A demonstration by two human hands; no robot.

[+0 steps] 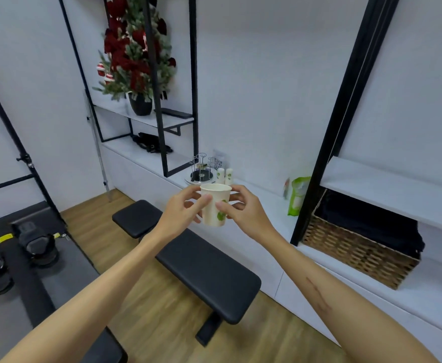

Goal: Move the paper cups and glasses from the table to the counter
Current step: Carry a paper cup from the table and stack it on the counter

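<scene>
A white paper cup point(214, 205) with a green leaf print is held upright in the air in front of me. My left hand point(182, 209) grips its left side and my right hand point(242, 209) grips its right side, thumbs on the near wall. Behind it runs the white counter point(256, 195). Two more paper cups point(225, 176) stand upside down on the counter beside a wire glass rack point(201, 170) on a round base. No table is in view.
A black padded bench point(188, 247) stands on the wooden floor between me and the counter. A green bag point(298, 196) and a woven basket point(358, 255) sit on the counter to the right. Black shelf frames hold a potted red-flowered tree point(136, 53). Gym gear lies at left.
</scene>
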